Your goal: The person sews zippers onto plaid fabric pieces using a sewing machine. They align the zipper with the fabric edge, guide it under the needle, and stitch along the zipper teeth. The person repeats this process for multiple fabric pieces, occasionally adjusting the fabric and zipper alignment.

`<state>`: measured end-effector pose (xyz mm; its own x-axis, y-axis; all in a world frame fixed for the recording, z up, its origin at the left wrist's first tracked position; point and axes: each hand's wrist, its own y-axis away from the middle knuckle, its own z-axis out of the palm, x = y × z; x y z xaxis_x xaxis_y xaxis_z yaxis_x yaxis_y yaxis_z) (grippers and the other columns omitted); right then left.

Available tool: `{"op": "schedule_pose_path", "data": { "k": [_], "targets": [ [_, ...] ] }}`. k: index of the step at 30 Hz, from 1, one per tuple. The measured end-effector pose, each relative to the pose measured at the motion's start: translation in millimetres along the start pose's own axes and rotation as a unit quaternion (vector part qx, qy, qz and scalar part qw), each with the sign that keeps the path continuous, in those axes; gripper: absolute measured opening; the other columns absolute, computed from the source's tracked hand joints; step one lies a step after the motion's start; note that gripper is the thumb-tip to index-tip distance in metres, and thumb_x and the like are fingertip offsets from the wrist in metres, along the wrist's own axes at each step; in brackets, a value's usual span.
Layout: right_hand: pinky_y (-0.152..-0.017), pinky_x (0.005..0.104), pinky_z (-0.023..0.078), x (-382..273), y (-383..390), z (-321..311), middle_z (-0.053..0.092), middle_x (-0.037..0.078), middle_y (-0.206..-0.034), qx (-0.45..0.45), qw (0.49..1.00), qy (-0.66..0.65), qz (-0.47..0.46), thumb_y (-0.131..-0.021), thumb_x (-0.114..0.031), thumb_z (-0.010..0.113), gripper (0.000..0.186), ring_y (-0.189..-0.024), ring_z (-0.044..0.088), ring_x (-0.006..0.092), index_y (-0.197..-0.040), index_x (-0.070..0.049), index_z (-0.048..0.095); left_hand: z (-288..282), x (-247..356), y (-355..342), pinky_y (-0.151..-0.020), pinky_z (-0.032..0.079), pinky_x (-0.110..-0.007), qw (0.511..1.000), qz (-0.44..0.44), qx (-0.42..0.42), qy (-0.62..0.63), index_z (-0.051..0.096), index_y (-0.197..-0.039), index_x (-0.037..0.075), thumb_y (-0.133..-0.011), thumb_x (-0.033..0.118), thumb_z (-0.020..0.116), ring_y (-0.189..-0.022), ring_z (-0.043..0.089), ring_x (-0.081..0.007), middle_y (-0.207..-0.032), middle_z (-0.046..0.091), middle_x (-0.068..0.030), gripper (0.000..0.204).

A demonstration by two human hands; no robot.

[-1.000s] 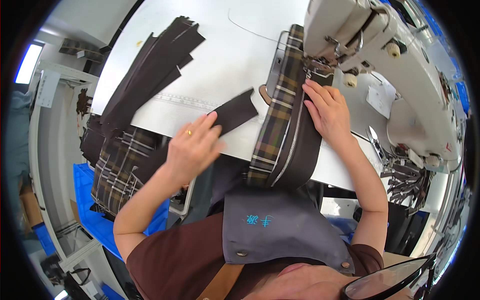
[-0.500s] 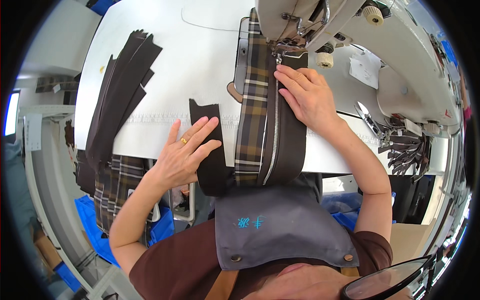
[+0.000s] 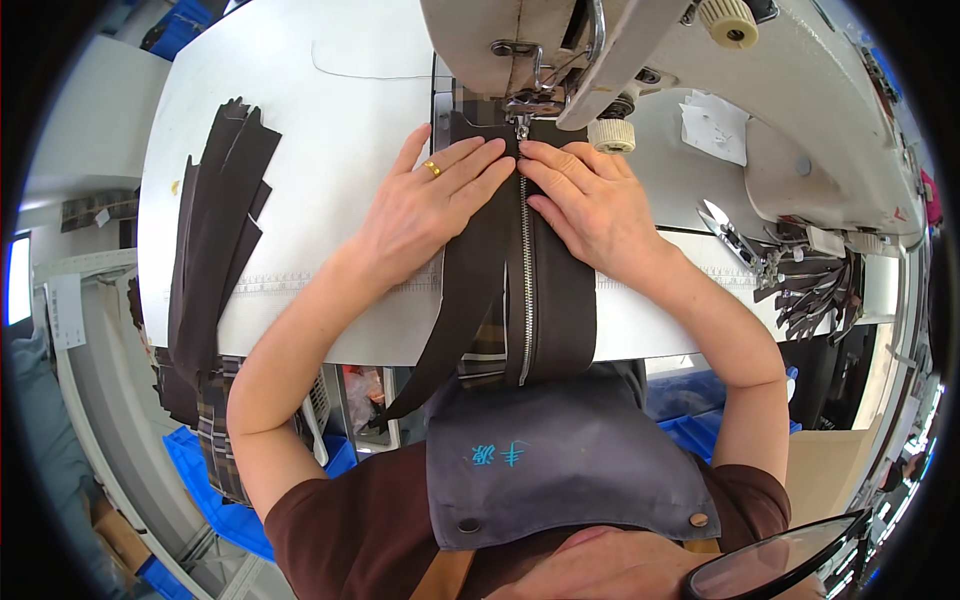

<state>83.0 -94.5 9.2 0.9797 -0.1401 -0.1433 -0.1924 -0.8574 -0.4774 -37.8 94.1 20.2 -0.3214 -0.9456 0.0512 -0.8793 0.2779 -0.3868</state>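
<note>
My left hand [image 3: 425, 208] lies flat with fingers stretched on a dark brown fabric strip [image 3: 468, 275]. The strip covers most of the plaid fabric [image 3: 488, 338], and its loose end hangs over the table's front edge. My right hand [image 3: 597, 208] rests on the dark fabric right of the metal zipper [image 3: 528, 290], fingertips by the zipper's far end. Both hands' fingertips nearly meet there. Just beyond them is the sewing machine's [image 3: 640, 90] presser foot [image 3: 525, 108]; the needle point cannot be made out.
A stack of dark strips [image 3: 215, 240] lies on the white table [image 3: 330, 180] at left. Thread snips [image 3: 728, 235] and a bundle of dark scraps [image 3: 825, 295] are at right. A paper piece [image 3: 714, 128] sits under the machine arm. Blue bins [image 3: 215, 490] stand below.
My left hand has carried the dark strip right and away from me, onto the plaid fabric beside the zipper. My right hand stays at the zipper's far end. The view has shifted slightly.
</note>
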Motion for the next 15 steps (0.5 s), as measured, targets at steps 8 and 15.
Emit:
{"op": "schedule_pose_path", "data": {
  "k": [8,15],
  "targets": [
    [-0.082,0.0346,0.045,1.0,-2.1,-2.5,0.059,0.005,-0.109,-0.008,1.0,-0.023,0.008,-0.077,-0.017,0.068,0.031,-0.098,0.053,0.0237,-0.105,-0.005,0.062,5.6,-9.9,-13.3,-0.099,0.041,-0.044,0.995,-0.028,0.004,0.091,0.06,-0.112,0.003,-0.075,0.006,0.057,-0.112,0.055,-0.0212,-0.121,0.057,-0.0079,0.038],
    [-0.084,0.0362,0.045,-0.9,-2.6,-4.5,0.06,0.006,-0.105,-0.009,0.999,-0.041,0.016,-0.076,-0.017,0.068,0.03,-0.1,0.053,0.0247,-0.103,-0.003,0.062,10.4,-10.2,-15.0,-0.1,0.039,-0.045,0.996,-0.031,0.031,0.079,0.063,-0.108,0.004,-0.076,0.007,0.056,-0.107,0.056,-0.0208,-0.116,0.058,-0.0061,0.034]
  ]
}}
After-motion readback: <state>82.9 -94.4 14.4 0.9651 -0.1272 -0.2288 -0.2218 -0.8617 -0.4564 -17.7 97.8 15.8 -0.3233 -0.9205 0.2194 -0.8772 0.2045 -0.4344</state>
